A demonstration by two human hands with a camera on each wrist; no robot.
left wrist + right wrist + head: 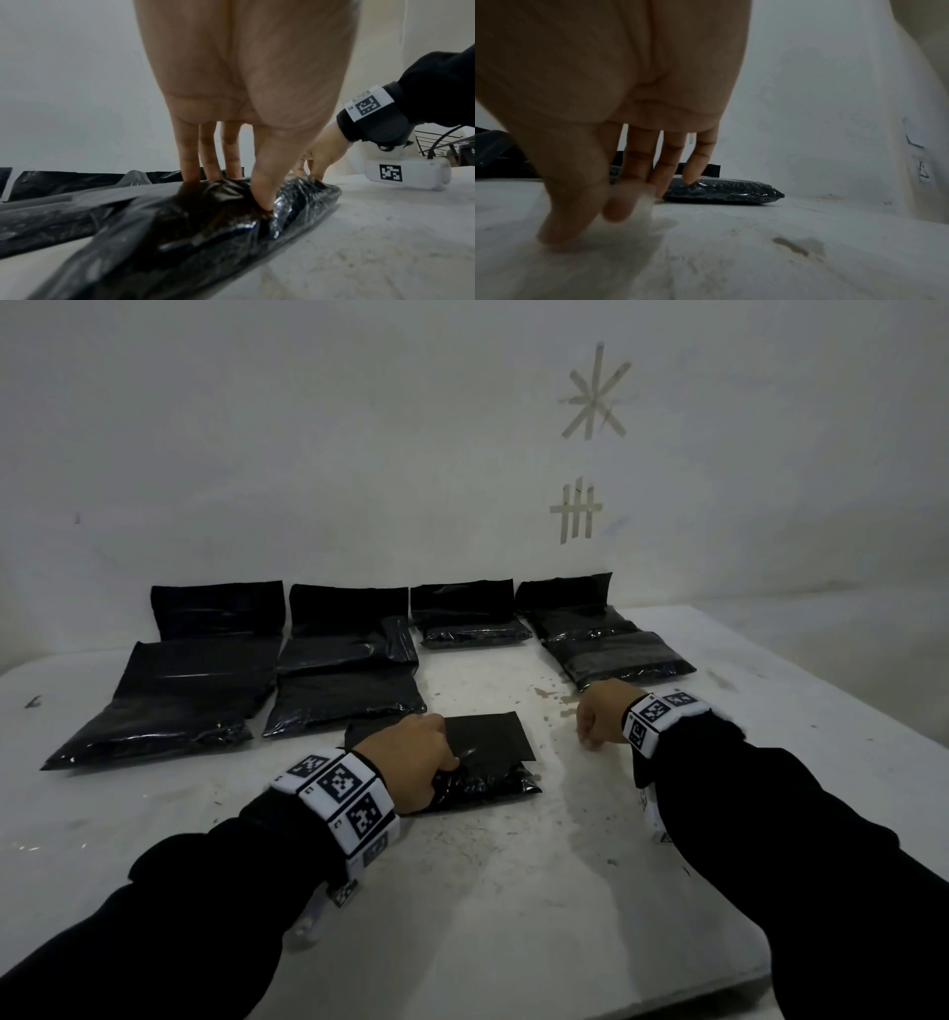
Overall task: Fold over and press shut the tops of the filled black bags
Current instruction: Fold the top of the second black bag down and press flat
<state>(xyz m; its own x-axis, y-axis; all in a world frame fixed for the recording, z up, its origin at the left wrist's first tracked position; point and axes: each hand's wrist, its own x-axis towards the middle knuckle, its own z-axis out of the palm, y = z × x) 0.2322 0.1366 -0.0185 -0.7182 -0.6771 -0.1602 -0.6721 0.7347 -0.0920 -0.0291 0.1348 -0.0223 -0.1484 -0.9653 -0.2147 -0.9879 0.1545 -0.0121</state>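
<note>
Seven filled black bags lie on a stained white table [488,891], six of them ranged along its far edge against the wall and one nearer bag [482,762] at the table's middle, its flat top flap pointing toward the far edge. Largest of the far group is the bag at the far-left corner [169,701], then two stacked bags [349,670] beside it, a bag toward the far-right corner [611,649] and a small one [475,629] between; their upper flaps stand up against the wall, so most tops look not yet pressed shut.

Risk, judged from this moment: the nearer bag is held by one hand only, so a fold started now could drag the slick plastic across the table or crease crooked, and hard pressure on the bulging fill could push the contents toward the open top.

Left hand [411,765] bears down on the nearer bag's filled lower half, fingers [209,160] straight and close together, thumb dug into the plastic, which puckers between them. Right hand [598,713] sits just right of that bag, fingers loosely curled, tips at the bare table surface, holding nothing; motion blur hides finer detail
</note>
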